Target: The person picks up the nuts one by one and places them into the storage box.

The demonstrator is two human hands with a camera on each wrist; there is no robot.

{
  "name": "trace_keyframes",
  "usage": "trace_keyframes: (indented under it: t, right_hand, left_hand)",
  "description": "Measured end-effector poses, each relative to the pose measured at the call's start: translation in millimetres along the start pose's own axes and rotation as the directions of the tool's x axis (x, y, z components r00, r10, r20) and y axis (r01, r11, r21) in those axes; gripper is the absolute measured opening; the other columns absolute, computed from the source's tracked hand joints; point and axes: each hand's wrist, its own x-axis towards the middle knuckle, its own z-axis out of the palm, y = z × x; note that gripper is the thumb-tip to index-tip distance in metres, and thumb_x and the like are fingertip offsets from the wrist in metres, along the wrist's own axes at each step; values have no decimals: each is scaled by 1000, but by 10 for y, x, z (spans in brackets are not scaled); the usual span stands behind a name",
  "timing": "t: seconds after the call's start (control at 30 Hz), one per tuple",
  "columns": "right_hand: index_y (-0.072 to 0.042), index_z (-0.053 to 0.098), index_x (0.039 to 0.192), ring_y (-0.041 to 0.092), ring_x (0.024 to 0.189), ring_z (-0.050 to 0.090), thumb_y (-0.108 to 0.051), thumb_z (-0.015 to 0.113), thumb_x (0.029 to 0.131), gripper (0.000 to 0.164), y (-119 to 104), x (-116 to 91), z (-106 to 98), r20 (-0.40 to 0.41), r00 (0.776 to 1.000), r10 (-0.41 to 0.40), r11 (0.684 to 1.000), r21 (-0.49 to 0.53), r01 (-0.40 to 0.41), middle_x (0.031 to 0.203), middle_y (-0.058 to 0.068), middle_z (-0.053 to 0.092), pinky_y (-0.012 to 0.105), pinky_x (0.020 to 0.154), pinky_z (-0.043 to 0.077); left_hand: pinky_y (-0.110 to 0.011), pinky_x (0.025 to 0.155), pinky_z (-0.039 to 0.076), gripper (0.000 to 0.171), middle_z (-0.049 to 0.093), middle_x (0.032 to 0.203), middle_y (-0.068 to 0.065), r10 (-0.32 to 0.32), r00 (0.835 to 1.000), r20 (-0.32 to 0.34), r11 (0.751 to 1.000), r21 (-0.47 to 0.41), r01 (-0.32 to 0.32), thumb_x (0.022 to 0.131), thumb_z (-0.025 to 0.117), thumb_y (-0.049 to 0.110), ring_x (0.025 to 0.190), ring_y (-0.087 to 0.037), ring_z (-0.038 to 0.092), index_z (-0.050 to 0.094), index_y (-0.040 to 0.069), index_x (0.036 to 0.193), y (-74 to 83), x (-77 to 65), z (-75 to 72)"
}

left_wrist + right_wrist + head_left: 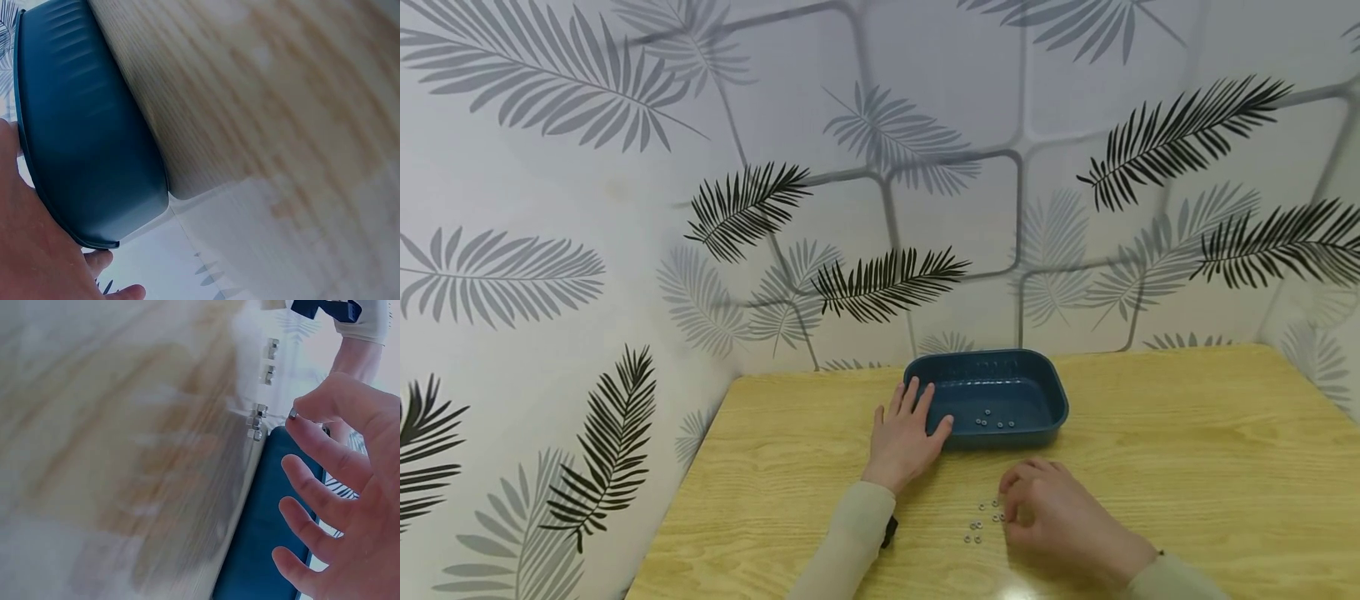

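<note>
A dark blue plastic bin (1051, 417) stands on the table, with several small metal nuts (1000, 425) on its floor near the front side. My left hand (904, 437) rests on the bin's left end, fingers spread and extended over the rim. In front of the bin, my right hand (1060, 517) is low over the table. The right wrist view shows its thumb and index finger pinching one small metal nut (292, 414), the other fingers spread apart. More loose nuts (977, 525) lie in a small group just left of the right hand.
The light wood-grain table (760, 467) runs back to a wall (955, 225) with a leaf pattern. Its left edge borders another patterned wall (535, 367). A dark band (889, 532) shows at my left wrist.
</note>
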Motion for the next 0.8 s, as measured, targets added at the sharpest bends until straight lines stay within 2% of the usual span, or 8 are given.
trace_keyframes:
  t: [0.23,0.4,0.6,0.8]
  right_hand:
    - [-35,65,67,20,103,52,-21,79,72,21,18,52,-29,6,997,72,997,38,-72,108,-7,63,53,95,42]
    - [-35,65,68,19,100,52,-19,78,73,21,40,76,-57,-15,996,83,995,61,-82,106,-7,63,51,91,44]
    - [-32,68,69,19,98,54,-18,79,72,18,60,87,-47,-101,994,45,996,81,-37,103,-6,64,49,88,46]
    - [-30,69,70,19,99,53,-15,79,73,18,61,105,-37,-157,984,83,991,121,-65,103,-7,64,49,91,46]
  left_hand:
    - [-58,114,19,68,15,164,-2,-1,1000,-9,1000,-6,1,101,34,61,150,-25,12,26,25,158,4,-2,7]
    - [-58,114,18,68,15,164,-2,-2,1000,-8,1000,-6,2,101,35,60,150,-25,11,27,25,158,7,3,13]
    - [-58,114,17,68,13,164,-1,-4,1000,1,1000,-6,4,101,34,61,150,-23,9,25,26,158,1,5,24]
    - [-58,114,17,67,14,164,-1,-6,1000,2,1000,-9,6,101,35,60,150,-23,10,25,26,158,5,0,21]
